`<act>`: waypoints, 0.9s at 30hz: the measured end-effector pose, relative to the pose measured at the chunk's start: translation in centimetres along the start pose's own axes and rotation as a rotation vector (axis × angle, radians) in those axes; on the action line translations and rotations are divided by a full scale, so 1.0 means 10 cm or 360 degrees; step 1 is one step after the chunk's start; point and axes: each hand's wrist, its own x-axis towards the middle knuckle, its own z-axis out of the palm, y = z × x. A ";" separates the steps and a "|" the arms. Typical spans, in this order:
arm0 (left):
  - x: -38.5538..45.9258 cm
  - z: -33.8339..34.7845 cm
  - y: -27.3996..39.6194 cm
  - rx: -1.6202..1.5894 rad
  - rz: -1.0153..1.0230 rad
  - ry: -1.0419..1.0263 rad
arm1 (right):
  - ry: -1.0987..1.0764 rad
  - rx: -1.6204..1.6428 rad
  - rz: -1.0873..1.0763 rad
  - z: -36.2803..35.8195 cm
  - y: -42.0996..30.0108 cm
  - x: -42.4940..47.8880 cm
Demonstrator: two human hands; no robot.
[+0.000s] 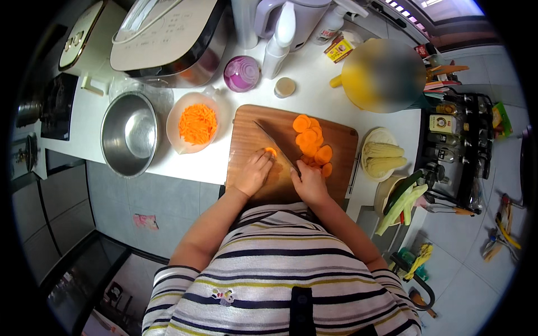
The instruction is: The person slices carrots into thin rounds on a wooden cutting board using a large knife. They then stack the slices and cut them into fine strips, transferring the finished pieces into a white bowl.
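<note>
My right hand point(311, 184) grips a kitchen knife point(274, 143) by its handle, with the blade slanting away to the upper left over a wooden cutting board point(256, 117). On the board's left part, the fingers of my left hand point(254, 173) press on a small piece of carrot point(271, 151), mostly covered by them. The blade lies just right of that piece; whether it touches it I cannot tell. Round carrot slices point(310, 137) overlap in a pile on the board's right side, beyond my right hand.
Left of the board stand a bowl of carrot shreds point(197, 124) and a steel bowl point(130, 134). Behind it are a cut red onion point(241, 73), a small jar point(285, 87) and a white spray bottle point(275, 50). Peeled corn cobs point(383, 157) lie on a plate to the right.
</note>
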 end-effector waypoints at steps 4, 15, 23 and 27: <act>-0.03 -0.01 0.02 -0.0010 -0.0008 0.0007 | -0.0072 -0.0179 -0.0050 0.04 -0.03 0.02; -0.01 -0.07 0.02 -0.0023 -0.0026 -0.0037 | -0.0169 -0.0369 -0.0113 0.08 0.02 0.10; 0.01 -0.07 -0.01 -0.0052 -0.0007 0.0033 | -0.0124 -0.0311 -0.0079 0.09 0.03 0.12; 0.00 -0.07 0.02 0.0006 -0.0045 -0.0002 | -0.0177 -0.0384 -0.0059 0.10 0.02 0.13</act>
